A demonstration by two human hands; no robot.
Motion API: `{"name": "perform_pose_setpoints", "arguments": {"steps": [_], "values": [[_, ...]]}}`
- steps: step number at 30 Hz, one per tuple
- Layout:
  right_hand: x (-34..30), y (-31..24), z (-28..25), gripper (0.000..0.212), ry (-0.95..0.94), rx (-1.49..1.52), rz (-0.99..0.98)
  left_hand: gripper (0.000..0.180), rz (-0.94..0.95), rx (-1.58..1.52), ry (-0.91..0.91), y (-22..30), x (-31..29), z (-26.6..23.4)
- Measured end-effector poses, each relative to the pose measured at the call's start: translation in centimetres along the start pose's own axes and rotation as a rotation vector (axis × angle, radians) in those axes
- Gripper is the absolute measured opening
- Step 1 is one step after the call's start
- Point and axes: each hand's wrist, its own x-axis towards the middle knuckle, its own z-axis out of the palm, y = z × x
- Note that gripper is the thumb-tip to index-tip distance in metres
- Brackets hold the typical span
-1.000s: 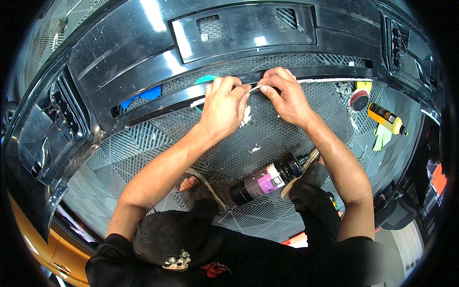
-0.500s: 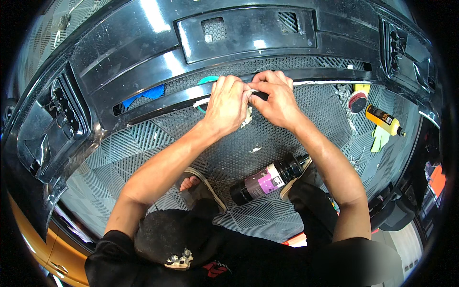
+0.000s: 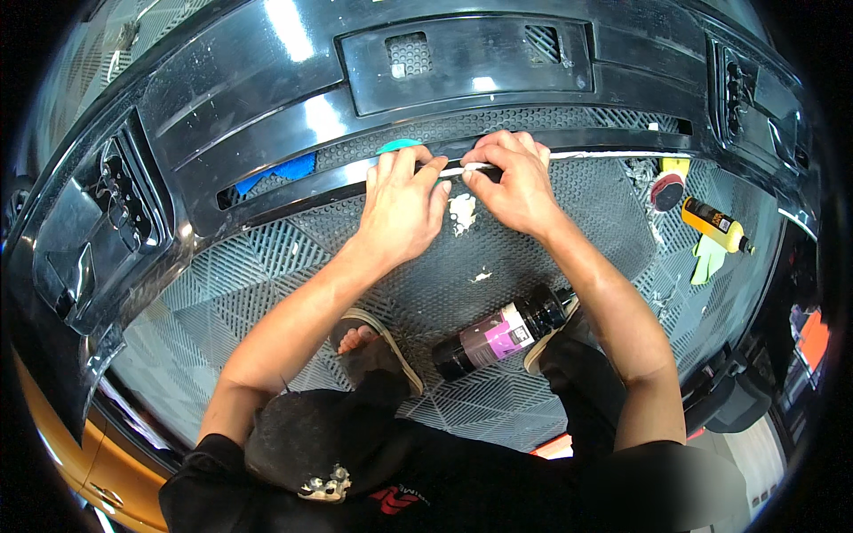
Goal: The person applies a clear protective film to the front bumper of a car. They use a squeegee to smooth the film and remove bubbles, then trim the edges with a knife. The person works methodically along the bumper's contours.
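Observation:
A narrow white strip (image 3: 453, 172) shows between my two hands, on the lower edge of a glossy black car bumper (image 3: 253, 120). My left hand (image 3: 395, 204) is bent over that edge, its thumb and forefinger closing on the strip's left side. From the right, my right hand (image 3: 515, 182) pinches the strip between thumb and fingers. Further right, a white line follows the same edge. The undersides of both grips are hidden behind the lip. Pale scraps (image 3: 461, 213) lie on the dark mat (image 3: 400, 284) below my hands.
A black bottle with a purple label (image 3: 491, 340) lies by my feet. At the right are a yellow bottle (image 3: 711, 222), a pale green glove (image 3: 708, 258) and a round red-and-black pad (image 3: 666, 190). Blue cloth (image 3: 277, 172) and a teal ring (image 3: 399, 145) show through the bumper slot.
My left hand has moved left, away from my right hand, opening a gap where the white strip shows. The loose white end left of my left hand is out of sight.

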Motion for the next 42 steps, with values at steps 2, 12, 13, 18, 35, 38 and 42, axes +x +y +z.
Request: {"name": "perform_pose_setpoints", "arguments": {"steps": [2, 12, 13, 18, 35, 38, 42], "values": [[-0.2, -1.2, 0.3, 0.027, -0.002, -0.014, -0.04, 0.031, -0.019, 0.039, 0.029, 0.1, -0.1, 0.4], [0.0, -0.2, 0.7, 0.018, -0.03, 0.067, -0.078, 0.021, 0.064, 0.001, 0.109, -1.1, 0.3, 1.0], [0.2, -0.1, 0.6, 0.018, -0.055, 0.082, -0.071, 0.02, 0.056, -0.015, 0.113, -1.3, 0.4, 1.0], [0.5, -0.3, 0.8, 0.013, -0.048, 0.131, -0.058, 0.015, 0.023, -0.055, 0.132, -1.3, 0.4, 1.0], [0.2, 0.2, 1.0, 0.011, 0.004, 0.123, -0.154, 0.018, 0.095, -0.023, 0.125, -1.6, 0.5, 1.1], [0.1, 0.3, 0.7, 0.014, -0.007, 0.127, -0.161, 0.023, 0.114, 0.028, 0.165, -1.0, 0.5, 1.1], [-0.1, 0.3, 0.6, 0.021, 0.032, 0.104, -0.181, 0.024, 0.134, 0.031, 0.155, -1.4, 0.2, 1.5]]}}
